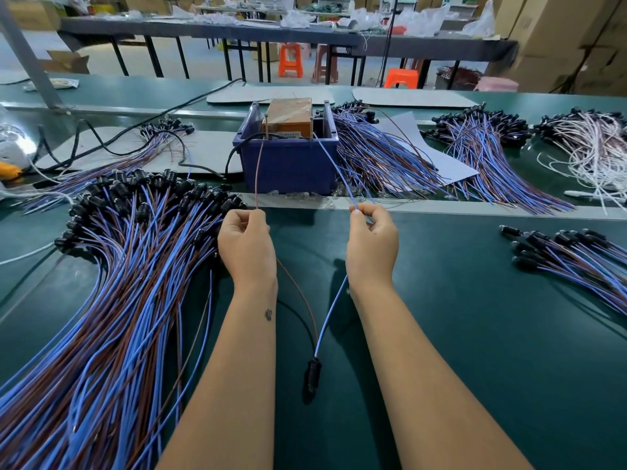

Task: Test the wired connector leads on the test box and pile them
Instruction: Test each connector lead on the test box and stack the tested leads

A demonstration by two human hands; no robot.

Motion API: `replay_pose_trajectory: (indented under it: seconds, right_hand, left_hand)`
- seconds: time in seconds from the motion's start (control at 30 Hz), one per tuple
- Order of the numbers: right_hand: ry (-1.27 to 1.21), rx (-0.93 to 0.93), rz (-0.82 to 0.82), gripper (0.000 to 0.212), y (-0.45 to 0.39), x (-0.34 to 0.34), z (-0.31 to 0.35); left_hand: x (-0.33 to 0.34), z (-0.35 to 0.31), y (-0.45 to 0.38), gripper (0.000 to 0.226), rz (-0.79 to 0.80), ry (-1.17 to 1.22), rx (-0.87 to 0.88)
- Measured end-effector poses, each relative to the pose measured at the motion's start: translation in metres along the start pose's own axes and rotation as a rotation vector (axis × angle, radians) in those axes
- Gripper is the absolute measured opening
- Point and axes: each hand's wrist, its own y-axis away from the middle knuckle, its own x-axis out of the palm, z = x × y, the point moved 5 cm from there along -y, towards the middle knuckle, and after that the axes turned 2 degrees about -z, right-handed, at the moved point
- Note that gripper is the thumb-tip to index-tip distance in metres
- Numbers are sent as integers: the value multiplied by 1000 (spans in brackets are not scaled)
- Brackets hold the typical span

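- Left hand pinching the thin brown wire, fingers curled round it in a closed grip, just in front of the test box.
- Right hand same deal, grip closed on the blue wire between thumb and fingers.
- Both wires running up from the hands to the top of the blue bin holding the orange-brown unit; can't tell exactly what the tips are touching in there.
- Both wires also trailing back between the forearms and meeting at one black connector, hanging low over the green surface.
- Big pile of blue-and-brown leads fanned out on the left, black connectors bunched at the far end, right next to the left hand.
- Smaller pile off to the right, well apart from the hands.
- More bundles behind and beside the box, including a whitish one at far right.
- Black cable snaking toward the box from the left.
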Motion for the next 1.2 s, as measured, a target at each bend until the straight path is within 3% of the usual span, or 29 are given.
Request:
replay_pose_trajectory:
  seconds: [1.2]
  right_hand:
    - [104, -31, 31, 21, -1, 5, -2]
  left_hand:
    - [4, 0, 0, 21, 48, -20, 4]
